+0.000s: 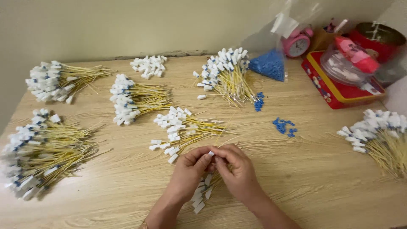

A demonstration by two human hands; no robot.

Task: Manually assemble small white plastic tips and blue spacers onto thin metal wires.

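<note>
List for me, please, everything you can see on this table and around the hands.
wire bundles: seven piles, yellow wires with white tips, spread across the table
loose white caps: one small heap, far edge
blue pieces: scattered, right of centre
bag of blue pieces: one, clear, far side
alarm clock: one, pink, far right
tin: one, red, flat, far right
table: one, light wood
left hand: fingers pinching a white cap
right hand: fingers meeting the left, wires beneath

The wooden worktop [322, 178] carries bundles of yellow wires with white connectors [127, 99] beyond the hands [216, 169], loose blue caps [284, 126] to their right, a red tin [339, 91] farther right.
</note>
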